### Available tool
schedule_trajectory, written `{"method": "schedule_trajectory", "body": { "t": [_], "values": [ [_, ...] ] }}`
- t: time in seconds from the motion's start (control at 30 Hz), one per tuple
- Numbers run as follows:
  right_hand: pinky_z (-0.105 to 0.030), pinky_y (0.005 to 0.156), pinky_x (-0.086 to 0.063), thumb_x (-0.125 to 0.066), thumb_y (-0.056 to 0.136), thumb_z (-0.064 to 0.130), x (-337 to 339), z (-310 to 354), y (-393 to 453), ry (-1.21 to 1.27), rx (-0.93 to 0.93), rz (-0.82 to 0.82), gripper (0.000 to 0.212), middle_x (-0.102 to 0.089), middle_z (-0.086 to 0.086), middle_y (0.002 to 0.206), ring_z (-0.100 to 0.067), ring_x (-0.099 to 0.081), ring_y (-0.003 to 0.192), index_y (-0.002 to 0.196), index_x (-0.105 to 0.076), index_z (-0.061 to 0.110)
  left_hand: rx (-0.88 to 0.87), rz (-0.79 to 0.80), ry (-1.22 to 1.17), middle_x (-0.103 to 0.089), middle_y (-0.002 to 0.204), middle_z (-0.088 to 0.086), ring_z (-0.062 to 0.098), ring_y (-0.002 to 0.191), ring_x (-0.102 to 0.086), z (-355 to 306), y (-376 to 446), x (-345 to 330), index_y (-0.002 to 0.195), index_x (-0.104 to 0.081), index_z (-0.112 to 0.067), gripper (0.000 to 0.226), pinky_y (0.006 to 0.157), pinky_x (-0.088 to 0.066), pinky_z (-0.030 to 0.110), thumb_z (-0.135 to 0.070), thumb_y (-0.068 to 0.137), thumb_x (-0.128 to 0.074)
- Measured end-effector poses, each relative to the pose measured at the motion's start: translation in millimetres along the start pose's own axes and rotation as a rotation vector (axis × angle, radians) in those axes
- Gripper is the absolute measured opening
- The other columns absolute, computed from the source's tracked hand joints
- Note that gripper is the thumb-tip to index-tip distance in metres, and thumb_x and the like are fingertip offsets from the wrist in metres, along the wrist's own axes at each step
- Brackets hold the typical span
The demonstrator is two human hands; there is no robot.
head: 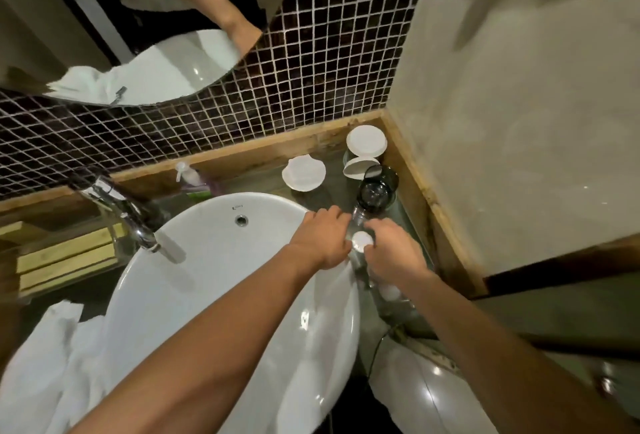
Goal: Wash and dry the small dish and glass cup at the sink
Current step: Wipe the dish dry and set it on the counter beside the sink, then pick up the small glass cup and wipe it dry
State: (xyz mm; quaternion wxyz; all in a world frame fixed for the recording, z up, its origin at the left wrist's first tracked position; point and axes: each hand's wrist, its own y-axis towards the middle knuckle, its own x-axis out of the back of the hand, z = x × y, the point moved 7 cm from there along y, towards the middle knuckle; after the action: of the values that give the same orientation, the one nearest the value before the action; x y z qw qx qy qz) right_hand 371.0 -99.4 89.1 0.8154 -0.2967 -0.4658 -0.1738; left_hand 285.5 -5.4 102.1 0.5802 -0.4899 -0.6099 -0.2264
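From the head view, both hands were over at the right rim of the sink [214, 281], working close together above the desk [332, 191]. The left hand [323, 238] had its fingers curled toward a small white round piece [362, 241], and the right hand [394, 253] pinched that same piece from the other side. Whether it was the small dish itself or a lid on something clear below was too hard to tell. A clear glass cup [358, 217] appeared to stand just beyond the fingers, though its outline was faint; a darker tinted glass [377, 189] stood right behind it.

Further back, a shell-shaped white dish [304, 174] sat on the desk, well apart from the hands, with two more white round pieces [366, 142] near the corner. The tap [138, 222] showed no water running, and the basin looked dry. White towels [45, 364] lay untouched at the left.

By the look of it, washing had barely begun, if at all: things were only being picked up, and rinsing and drying were both left to do.
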Motion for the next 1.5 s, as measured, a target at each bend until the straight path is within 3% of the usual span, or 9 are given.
{"method": "schedule_trajectory", "body": {
  "t": [0.13,0.37,0.57,0.77,1.1,1.3,1.5],
  "values": [
    [-0.036,0.090,-0.052,-0.061,0.092,0.016,-10,-15,-16,-0.027,0.069,-0.021,0.030,-0.062,-0.003,0.116,-0.022,-0.062,0.103,0.121,-0.060,0.018,-0.047,0.004,0.147,-0.054,0.121,0.011,0.029,0.108,-0.050,-16,11,-14,0.125,-0.051,-0.015,0.037,0.095,-0.038,0.041,-0.034,0.095,-0.043],
    [-0.037,0.089,-0.050,-0.061,0.091,0.040,-24,-40,-13,-0.091,0.020,0.050,0.037,-0.054,0.000,0.123,-0.022,-0.056,0.115,0.124,-0.056,0.025,-0.087,0.082,0.214,-0.049,0.127,0.009,0.029,0.116,-0.049,-43,38,-40,0.131,-0.048,-0.016,0.045,0.094,-0.036,0.038,-0.028,0.090,-0.060],
    [-0.038,0.088,-0.048,-0.065,0.087,0.041,-36,-47,-7,-0.126,0.054,0.074,0.047,-0.049,0.000,0.139,-0.022,-0.047,0.127,0.130,-0.053,0.026,-0.059,0.082,0.211,-0.048,0.127,0.009,0.028,0.115,-0.048,-40,56,-51,0.129,-0.046,-0.017,0.042,0.093,-0.039,0.037,-0.020,0.090,-0.061],
    [-0.036,0.084,-0.049,-0.069,0.084,0.043,-39,-44,-3,-0.143,0.095,0.076,0.051,-0.051,-0.001,0.135,-0.021,-0.048,0.125,0.130,-0.055,0.025,-0.081,0.064,0.171,-0.049,0.121,0.014,0.031,0.108,-0.047,-37,60,-50,0.125,-0.047,-0.012,0.042,0.091,-0.044,0.038,-0.017,0.087,-0.065],
    [-0.036,0.103,-0.043,-0.062,0.090,0.021,-48,-13,-2,-0.277,0.198,0.062,0.039,-0.052,-0.013,0.131,-0.027,-0.047,0.122,0.126,-0.054,0.012,-0.101,-0.109,0.032,-0.049,0.111,0.012,0.031,0.099,-0.047,-15,49,-21,0.115,-0.050,-0.011,0.040,0.079,-0.040,0.038,-0.025,0.080,-0.065],
    [-0.035,0.099,-0.046,-0.065,0.084,0.011,-33,10,10,-0.228,0.228,0.036,0.039,-0.050,-0.006,0.122,-0.023,-0.046,0.116,0.121,-0.053,0.015,-0.041,-0.149,0.009,-0.049,0.111,0.011,0.030,0.098,-0.049,16,33,-2,0.118,-0.050,-0.013,0.047,0.082,-0.043,0.038,-0.029,0.079,-0.069],
    [-0.031,0.089,-0.048,-0.069,0.086,0.018,-4,54,35,-0.245,0.357,-0.035,0.030,-0.053,-0.006,0.112,-0.019,-0.046,0.101,0.111,-0.054,0.013,0.096,-0.221,-0.071,-0.053,0.108,0.010,0.027,0.093,-0.050,56,24,26,0.113,-0.054,-0.014,0.041,0.077,-0.046,0.037,-0.030,0.078,-0.068]
  ]
}}
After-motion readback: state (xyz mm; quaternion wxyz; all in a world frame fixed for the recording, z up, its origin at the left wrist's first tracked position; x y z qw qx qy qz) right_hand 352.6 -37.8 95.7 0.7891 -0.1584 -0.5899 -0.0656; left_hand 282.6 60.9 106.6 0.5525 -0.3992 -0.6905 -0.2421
